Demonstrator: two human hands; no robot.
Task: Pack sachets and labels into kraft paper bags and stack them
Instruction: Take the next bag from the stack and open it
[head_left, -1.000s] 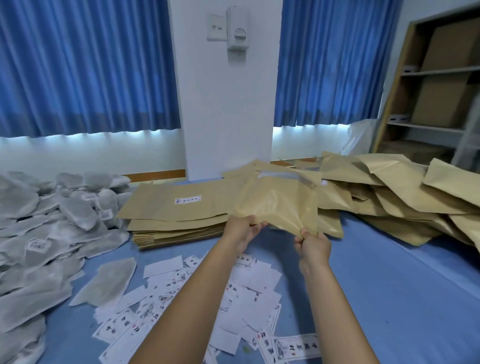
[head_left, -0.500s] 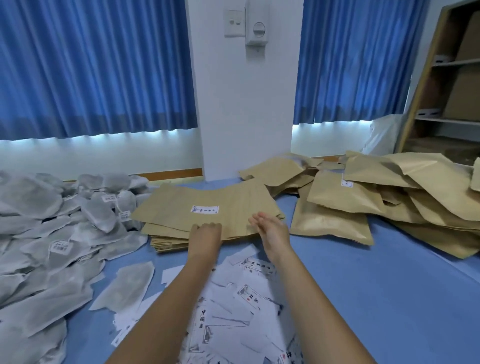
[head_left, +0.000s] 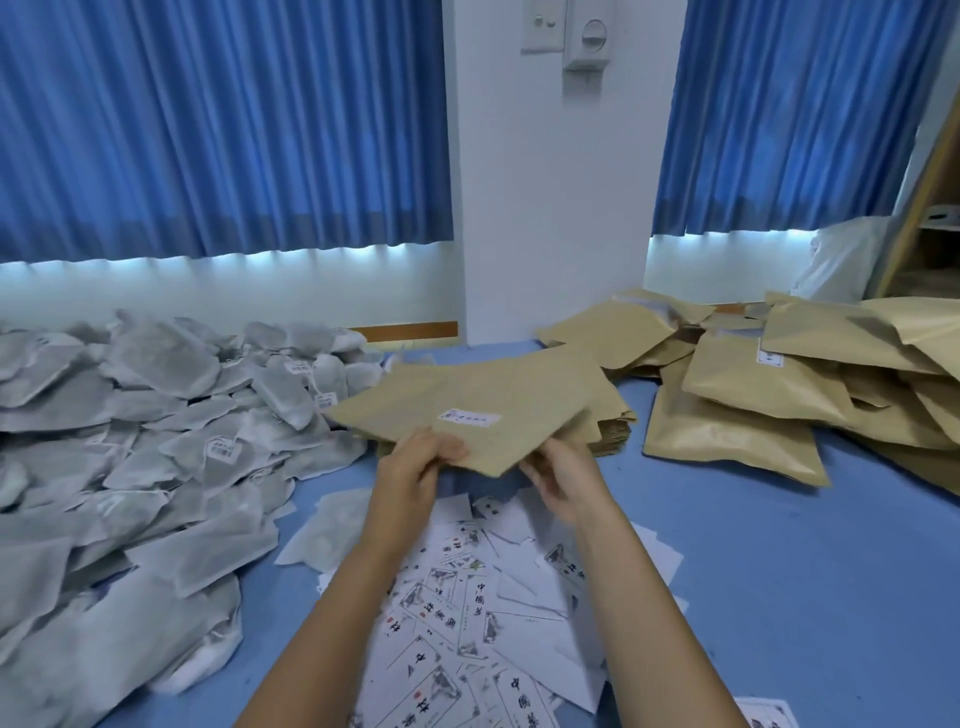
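A flat empty kraft paper bag (head_left: 483, 400) with a small white sticker is lifted off the stack of empty bags (head_left: 613, 426). My left hand (head_left: 415, 467) pinches its near edge, thumb on top. At the bag's near corner my right hand (head_left: 566, 480) has its fingers curled under the paper. Grey sachets (head_left: 140, 441) lie heaped on the left. Printed paper labels (head_left: 483, 613) are scattered below my forearms. Filled kraft bags (head_left: 769, 395) are piled on the right.
All of it rests on a blue surface (head_left: 779, 597). A white pillar (head_left: 550, 208) and blue curtains stand behind. A wooden shelf (head_left: 930, 197) is at the far right, with a white plastic bag (head_left: 841, 260) beside it.
A second ago both hands put a filled bag on the right pile. They then came back to the flat stack and have now lifted its top empty bag.
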